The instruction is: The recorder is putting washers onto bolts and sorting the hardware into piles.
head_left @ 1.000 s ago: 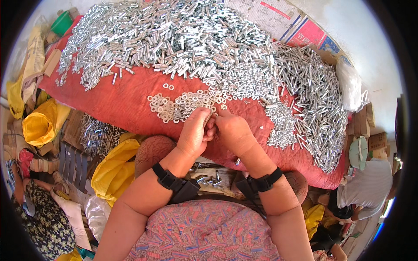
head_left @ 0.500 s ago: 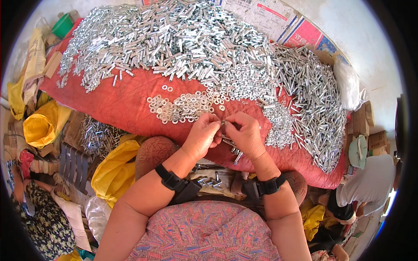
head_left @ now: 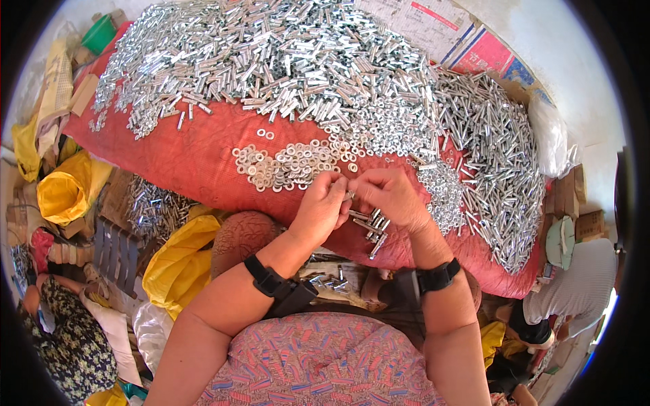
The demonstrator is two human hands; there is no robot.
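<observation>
While both my hands are meeting over the near edge of the red cloth (head_left: 183, 155), I am working on a small metal piece (head_left: 349, 195) at my fingertips; by the look of it, I am handling a single part with care. This step is probably calling next for a firm hold on one side and a fine, well-lined-up touch from the other. My left hand (head_left: 322, 207) is curling inward, thumb and forefinger pressing together and pinching that piece, which is showing just past them. My right hand (head_left: 396, 197) is bending in from the other side, fingertips nearly touching the left ones; what they are gripping is hidden, so I cannot tell whether they are pinching anything. Flat washers (head_left: 288, 167) are lying just beyond my left hand, and a few bolts (head_left: 376, 231) are resting below my right.
</observation>
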